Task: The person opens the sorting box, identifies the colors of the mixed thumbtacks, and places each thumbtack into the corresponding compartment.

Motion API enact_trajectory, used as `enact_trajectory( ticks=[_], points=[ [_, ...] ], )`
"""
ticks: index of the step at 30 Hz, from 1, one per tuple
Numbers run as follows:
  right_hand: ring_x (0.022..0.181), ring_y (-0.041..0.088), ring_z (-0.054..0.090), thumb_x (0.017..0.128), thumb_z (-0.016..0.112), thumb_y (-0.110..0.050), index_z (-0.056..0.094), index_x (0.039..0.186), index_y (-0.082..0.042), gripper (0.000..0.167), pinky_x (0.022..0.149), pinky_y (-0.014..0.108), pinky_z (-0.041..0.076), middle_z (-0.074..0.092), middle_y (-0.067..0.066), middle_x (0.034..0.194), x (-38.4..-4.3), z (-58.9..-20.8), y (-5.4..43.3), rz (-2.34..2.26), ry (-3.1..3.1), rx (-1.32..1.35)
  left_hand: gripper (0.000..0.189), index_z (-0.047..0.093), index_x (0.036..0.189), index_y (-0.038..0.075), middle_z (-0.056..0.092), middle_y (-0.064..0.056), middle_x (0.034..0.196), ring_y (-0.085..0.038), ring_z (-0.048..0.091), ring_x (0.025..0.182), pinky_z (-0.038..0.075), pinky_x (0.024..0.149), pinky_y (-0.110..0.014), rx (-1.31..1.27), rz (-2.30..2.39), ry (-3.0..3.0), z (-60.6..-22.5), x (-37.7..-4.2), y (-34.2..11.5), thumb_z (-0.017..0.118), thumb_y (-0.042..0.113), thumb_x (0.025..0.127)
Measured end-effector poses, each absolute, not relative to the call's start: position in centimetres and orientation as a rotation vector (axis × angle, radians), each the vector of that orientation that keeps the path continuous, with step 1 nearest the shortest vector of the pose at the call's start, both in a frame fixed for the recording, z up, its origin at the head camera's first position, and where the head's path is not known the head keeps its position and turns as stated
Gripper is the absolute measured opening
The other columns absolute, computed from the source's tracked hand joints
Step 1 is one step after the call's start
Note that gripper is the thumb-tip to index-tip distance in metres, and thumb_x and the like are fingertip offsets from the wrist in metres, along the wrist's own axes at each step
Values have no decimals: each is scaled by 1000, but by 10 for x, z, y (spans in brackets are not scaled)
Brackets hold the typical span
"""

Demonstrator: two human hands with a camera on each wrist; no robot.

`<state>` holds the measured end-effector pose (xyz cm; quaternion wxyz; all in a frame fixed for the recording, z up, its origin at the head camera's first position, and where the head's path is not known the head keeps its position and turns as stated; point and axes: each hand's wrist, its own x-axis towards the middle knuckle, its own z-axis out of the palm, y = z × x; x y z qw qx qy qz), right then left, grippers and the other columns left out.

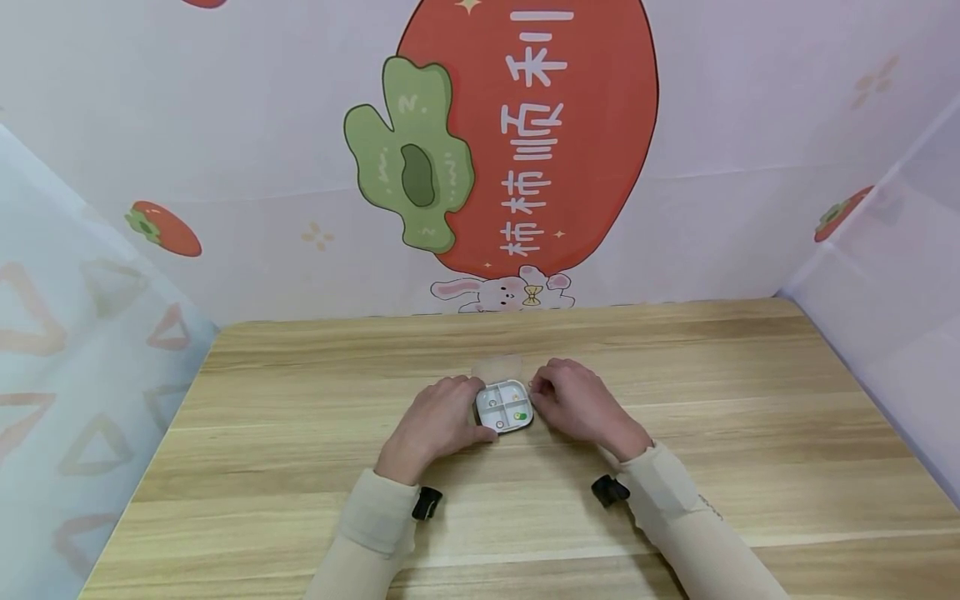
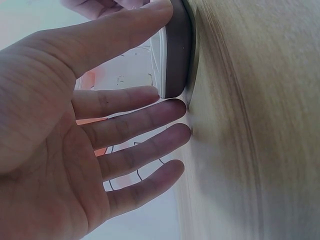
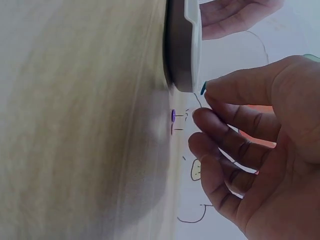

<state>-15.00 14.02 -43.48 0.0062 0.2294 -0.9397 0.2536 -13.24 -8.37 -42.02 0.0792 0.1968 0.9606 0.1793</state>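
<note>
A small pill box with four compartments and a dark base lies on the table, small items in its compartments. My left hand holds it from the left, thumb at its near edge and index finger at its far side; the other fingers stretch out beside it. At the box's right edge is my right hand. Its thumb and index finger pinch a teal thumbtack, mostly hidden by the fingertips. A purple thumbtack and a red thumbtack lie point up on the table beyond.
Just behind the box is a clear lid. The wooden table reaches back to a printed cloth wall. A black wrist strap piece sticks out from the left sleeve, another from the right.
</note>
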Motion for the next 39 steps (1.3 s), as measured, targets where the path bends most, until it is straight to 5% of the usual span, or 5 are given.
enact_trajectory(
  ticks=[27,39],
  points=[
    [84,19,58,97,66,-6,71,94,-10,6,74,34,51,65,0,89,-151,-425,145,1493,-2876,685,62,65,123,3,68,-7,109,-18,58,86,50,81,-39,600,546,2866,-420,-133,-84,90,38,78],
    [91,25,58,98,62,-5,71,102,1,11,79,33,49,67,8,98,-153,-421,150,1806,-2816,636,61,66,122,4,67,-5,105,-18,57,84,49,79,-38,597,548,2858,-421,-135,-84,90,38,77]
  ],
)
